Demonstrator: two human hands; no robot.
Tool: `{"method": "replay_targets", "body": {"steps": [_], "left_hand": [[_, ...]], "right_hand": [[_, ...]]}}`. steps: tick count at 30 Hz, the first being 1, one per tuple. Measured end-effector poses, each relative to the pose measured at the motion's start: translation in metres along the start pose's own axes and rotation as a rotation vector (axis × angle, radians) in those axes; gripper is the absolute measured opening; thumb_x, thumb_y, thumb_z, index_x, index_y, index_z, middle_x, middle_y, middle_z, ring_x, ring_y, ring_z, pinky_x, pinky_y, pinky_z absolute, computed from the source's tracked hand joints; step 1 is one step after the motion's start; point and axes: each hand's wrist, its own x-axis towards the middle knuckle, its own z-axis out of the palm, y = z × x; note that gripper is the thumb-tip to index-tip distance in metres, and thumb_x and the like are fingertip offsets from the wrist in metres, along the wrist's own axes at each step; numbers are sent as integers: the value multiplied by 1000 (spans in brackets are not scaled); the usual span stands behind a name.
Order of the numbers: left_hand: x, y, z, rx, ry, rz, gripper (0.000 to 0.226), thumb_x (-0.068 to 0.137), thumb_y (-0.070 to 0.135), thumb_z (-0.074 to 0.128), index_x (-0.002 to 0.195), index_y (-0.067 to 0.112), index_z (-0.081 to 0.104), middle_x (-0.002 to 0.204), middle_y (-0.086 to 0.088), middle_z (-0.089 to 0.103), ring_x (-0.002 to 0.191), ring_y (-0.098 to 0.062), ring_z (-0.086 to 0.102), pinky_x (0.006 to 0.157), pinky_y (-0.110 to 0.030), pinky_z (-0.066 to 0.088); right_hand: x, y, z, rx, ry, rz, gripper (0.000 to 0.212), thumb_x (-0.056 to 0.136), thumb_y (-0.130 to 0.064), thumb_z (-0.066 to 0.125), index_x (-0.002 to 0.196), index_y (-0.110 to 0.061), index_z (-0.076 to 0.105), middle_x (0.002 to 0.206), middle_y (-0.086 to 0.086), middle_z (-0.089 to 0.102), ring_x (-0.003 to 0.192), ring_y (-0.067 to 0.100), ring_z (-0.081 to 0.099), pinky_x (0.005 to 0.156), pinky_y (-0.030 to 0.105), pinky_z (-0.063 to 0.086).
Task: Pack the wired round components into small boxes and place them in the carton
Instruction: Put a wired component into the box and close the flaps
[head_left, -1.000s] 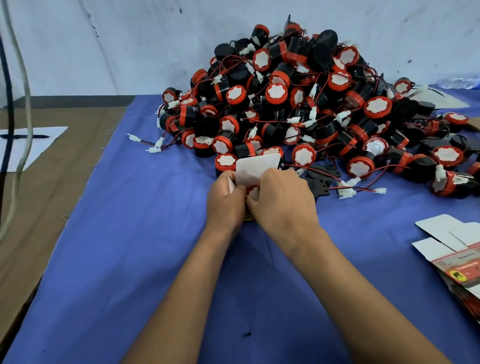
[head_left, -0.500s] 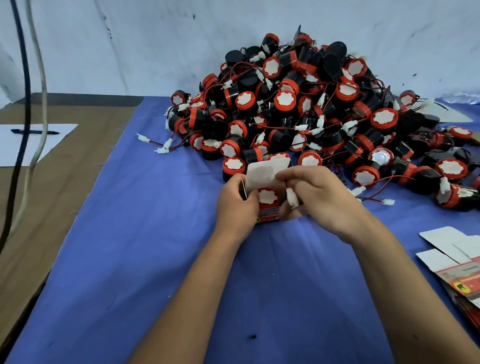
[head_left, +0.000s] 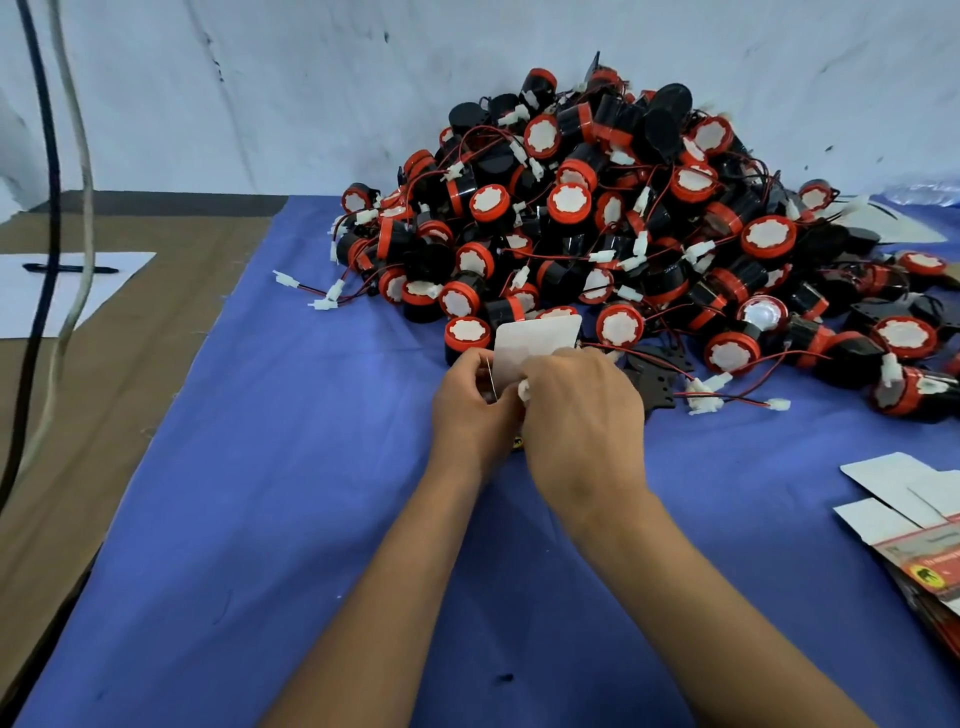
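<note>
A large pile of black and red round components (head_left: 613, 218) with red-black wires and white plugs lies on the blue cloth (head_left: 291, 519) against the wall. In front of it, both my hands hold a small box (head_left: 535, 343) whose white flap stands up. My left hand (head_left: 472, 410) grips the box's left side. My right hand (head_left: 582, 415) covers the box's opening, its fingers curled over it with a white plug showing at the fingertips. The component inside is hidden by my hands.
Flat unfolded boxes (head_left: 914, 525) are stacked at the right edge. A sheet of paper with a pen (head_left: 67, 270) lies on brown cardboard at left. Two cables (head_left: 57, 208) hang at the far left. Loose plugs and wires (head_left: 727, 400) trail from the pile.
My right hand has moved left over the box's opening, hiding the red-capped component that was visible inside. The left hand keeps its hold.
</note>
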Motion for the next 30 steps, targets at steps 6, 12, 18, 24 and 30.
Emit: {"method": "replay_targets", "body": {"steps": [6,12,18,24,30], "left_hand": [[-3,2,-4,28,13,-26,17,88,22,79,97,16,67,88,0,73,82,-20,70,73,-47,62],[-2,3,-6,71,37,5,10,88,20,78,92,19,69,85,3,73,81,-17,69,67,-37,59],[-2,2,-5,81,19,8,6,88,11,69,89,17,67,79,2,71,74,-20,67,60,-36,56],[-4,-3,-3,148,37,91,12,89,9,68,88,20,65,78,3,68,71,-16,62,58,-33,52],[-3,-4,-3,110,-13,150,11,88,18,73,89,22,63,76,4,67,62,-16,62,47,-17,46]], "right_hand": [[10,4,9,115,60,107,13,101,-8,53,110,-15,60,95,6,67,74,20,47,66,30,33],[20,14,11,121,-100,-39,19,99,-13,53,103,-13,71,109,4,64,105,25,49,82,29,39],[29,18,5,204,-411,-2,41,107,-36,37,101,-13,71,121,10,47,112,29,33,103,38,28],[25,13,4,242,-361,-62,30,105,-21,45,91,-19,71,118,9,51,109,25,43,99,42,40],[28,28,0,570,-120,71,9,90,-6,74,88,-15,76,90,-1,72,81,12,68,67,20,56]]}}
